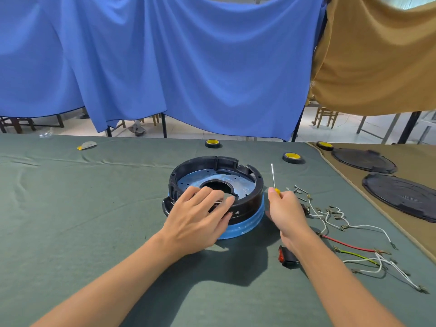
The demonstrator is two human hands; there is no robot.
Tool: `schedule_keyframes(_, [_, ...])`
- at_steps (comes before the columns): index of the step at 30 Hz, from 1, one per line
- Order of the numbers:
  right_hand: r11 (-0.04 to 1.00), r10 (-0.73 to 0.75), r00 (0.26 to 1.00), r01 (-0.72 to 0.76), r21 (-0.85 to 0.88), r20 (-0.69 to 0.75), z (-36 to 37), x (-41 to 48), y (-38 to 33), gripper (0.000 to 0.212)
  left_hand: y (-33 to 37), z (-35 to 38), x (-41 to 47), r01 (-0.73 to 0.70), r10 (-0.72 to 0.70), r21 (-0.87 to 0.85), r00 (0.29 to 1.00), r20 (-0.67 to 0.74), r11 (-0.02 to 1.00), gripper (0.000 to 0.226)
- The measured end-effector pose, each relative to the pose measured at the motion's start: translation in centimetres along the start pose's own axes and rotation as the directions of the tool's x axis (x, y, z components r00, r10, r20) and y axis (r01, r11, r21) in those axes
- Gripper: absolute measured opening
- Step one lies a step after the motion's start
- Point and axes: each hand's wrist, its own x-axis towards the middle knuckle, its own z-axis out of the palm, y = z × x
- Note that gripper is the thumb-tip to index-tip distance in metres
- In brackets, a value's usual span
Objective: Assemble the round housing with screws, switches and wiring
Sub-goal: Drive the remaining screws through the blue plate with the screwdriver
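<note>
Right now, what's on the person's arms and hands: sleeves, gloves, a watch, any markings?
Nothing worn that shows. The left hand and right hand have no gloves and no rings in view. The left forearm and right forearm are uncovered to the frame edge, so no sleeves are visible. There is no watch, band, cable or marking at either wrist.

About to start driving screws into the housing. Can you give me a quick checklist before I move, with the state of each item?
1. The housing held steady: ok, the left hand rests on its near rim.
2. The screwdriver ready: ok, the right hand grips it, shaft pointing up.
3. One of the screws picked up: not ok, they lie on the cloth right of the housing.
4. The red switch fitted: not ok, it lies on the cloth by the right forearm.
5. The wires connected: not ok, they lie loose on the cloth.
6. Near rim free for screwing: cannot tell, the left hand covers it.
</note>
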Motion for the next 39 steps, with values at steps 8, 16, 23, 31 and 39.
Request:
schedule_keyframes(8, [0.998,0.016,1.0,-0.017,0.061,0.015,1.7,-0.3,-0.4,0.034,5.9,1.2,4.0,0.411,-0.443,0.175,0.864,0.237,0.895,0.026])
schedule_keyframes(16, [0.963,-0.008,0.948,-0.079,0.258,0.319,1.4,-1.5,-0.9,0.032,1.3,1.8,0.7,0.313,-0.319,0.12,0.947,0.032,0.942,0.024])
schedule_keyframes(23, [0.989,-0.147,0.959,0.144,0.029,0.243,-2.0,0.2,-1.7,0.025,0.4,2.5,0.4,0.349,-0.344,0.083,0.936,-0.068,0.933,0.02])
schedule_keyframes(31, [0.691,-0.14,0.959,0.272,-0.67,0.246,-3.0,5.1,-2.1,0.024,4.8,5.7,4.5,0.449,-0.501,0.361,0.863,0.061,0.817,0.021])
schedule_keyframes(39, [0.467,-0.091,0.909,0.399,-0.789,0.406,-0.2,5.7,-1.2,0.028,2.8,7.1,3.5,0.39,-0.404,0.337,0.914,-0.03,0.857,0.022])
